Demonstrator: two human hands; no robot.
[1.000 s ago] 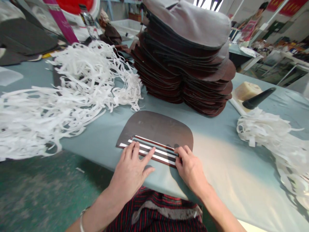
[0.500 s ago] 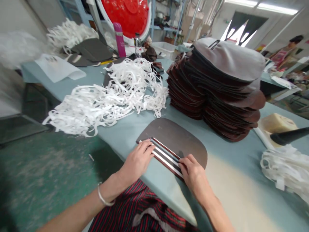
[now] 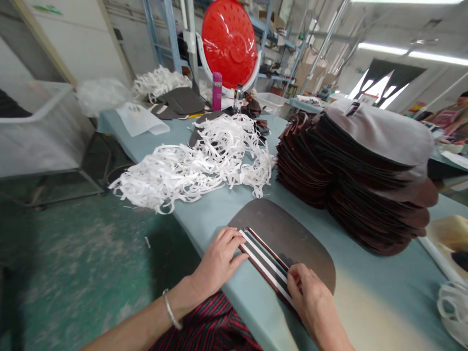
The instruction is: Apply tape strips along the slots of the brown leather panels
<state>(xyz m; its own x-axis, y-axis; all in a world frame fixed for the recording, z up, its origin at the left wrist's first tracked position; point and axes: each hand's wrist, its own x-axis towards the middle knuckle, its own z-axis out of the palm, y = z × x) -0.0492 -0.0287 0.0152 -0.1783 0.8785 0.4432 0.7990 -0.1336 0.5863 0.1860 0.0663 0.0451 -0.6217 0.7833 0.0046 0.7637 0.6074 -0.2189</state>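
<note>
A dark grey-brown leather panel (image 3: 288, 234) with a rounded outline lies flat on the table. Along its near straight side run white tape strips (image 3: 265, 261) between narrow dark red edges. My left hand (image 3: 219, 256) rests on the far left end of these strips, fingers laid flat and thumb spread apart. At their near right end, my right hand (image 3: 312, 297) is closed, thumb and fingertips pinching at the panel's dark red edge. Its fingers partly hide what lies in the pinch.
White tape backing (image 3: 204, 161) lies in a tangled heap behind the panel. A tall stack of dark red leather panels (image 3: 358, 180) stands at the right. Further back are a purple bottle (image 3: 217, 92) and a red basin (image 3: 230, 44). More white strips (image 3: 453, 312) lie at the right edge.
The view has swung left, so everything sits further right and lower. My left thumb has spread away from the fingers. My right fingers have curled in, moving toward the upper dark red edge.
</note>
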